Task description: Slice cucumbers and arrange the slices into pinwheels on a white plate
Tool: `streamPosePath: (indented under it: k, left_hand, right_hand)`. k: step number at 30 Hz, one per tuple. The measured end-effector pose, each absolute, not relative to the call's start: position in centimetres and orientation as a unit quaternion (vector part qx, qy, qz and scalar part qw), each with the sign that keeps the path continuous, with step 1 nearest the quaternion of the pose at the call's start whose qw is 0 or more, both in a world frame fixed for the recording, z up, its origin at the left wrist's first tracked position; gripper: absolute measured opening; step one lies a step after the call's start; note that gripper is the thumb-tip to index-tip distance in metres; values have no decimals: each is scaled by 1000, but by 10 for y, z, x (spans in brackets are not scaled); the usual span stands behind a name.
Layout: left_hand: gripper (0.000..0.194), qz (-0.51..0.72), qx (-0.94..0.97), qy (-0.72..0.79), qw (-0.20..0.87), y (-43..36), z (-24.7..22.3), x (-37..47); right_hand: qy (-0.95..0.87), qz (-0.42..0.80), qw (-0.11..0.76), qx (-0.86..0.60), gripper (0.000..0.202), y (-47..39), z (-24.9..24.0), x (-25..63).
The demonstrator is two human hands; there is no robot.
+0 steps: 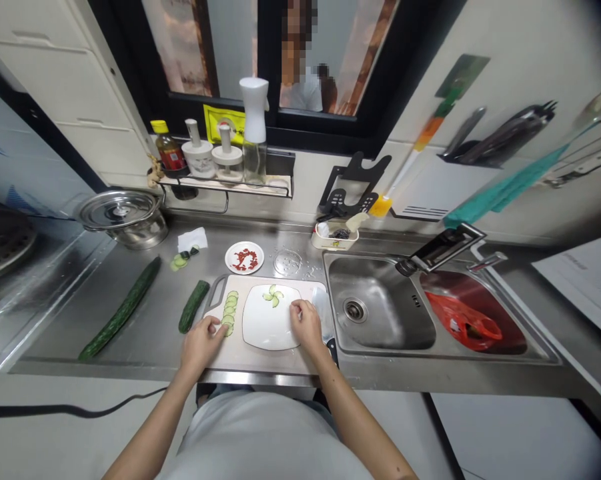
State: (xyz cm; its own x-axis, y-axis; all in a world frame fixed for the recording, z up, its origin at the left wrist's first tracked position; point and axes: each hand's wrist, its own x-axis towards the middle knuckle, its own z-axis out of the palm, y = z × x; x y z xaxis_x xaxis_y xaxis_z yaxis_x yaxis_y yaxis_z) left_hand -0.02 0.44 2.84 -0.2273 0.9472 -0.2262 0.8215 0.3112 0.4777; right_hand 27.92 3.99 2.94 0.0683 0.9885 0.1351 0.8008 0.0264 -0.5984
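Observation:
A square white plate rests on the light cutting board, with a few cucumber pieces grouped near its far edge. Left of the plate, a column of overlapping cucumber slices lies on the board. My left hand is at the near end of that column, its thumb and finger closed beside the lowest slice; what they hold, if anything, is too small to make out. Over the plate's right edge is my right hand, fingers curled together, their contents hidden. A knife lies under and beyond it at the board's right side.
A cut cucumber and a long whole one lie left of the board. Behind are a small plate of red pieces, a lidded pot and a condiment rack. The sink is at right.

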Motion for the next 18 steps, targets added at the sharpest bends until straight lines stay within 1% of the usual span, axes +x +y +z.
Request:
streamPosePath:
  k: [3, 6, 13, 16, 18]
  left_hand:
    - [35, 98, 567, 782, 239, -2, 23, 2]
    - [38, 96, 567, 785, 230, -4, 16, 5]
    - [28, 135, 549, 791, 234, -2, 9, 9]
    - [20, 167, 541, 788, 243, -3, 8, 10]
    - [19, 194, 533, 783, 255, -4, 8, 11]
  right_hand:
    - [-658, 176, 288, -673, 29, 34, 30, 280]
    - [-656, 182, 297, -669, 29, 30, 31, 280]
    - [-656, 188, 321, -657, 27, 24, 27, 282]
    - [-655, 190, 329, -653, 26, 23, 24, 283]
    - [-654, 190, 332, -653, 26, 22, 23, 284]
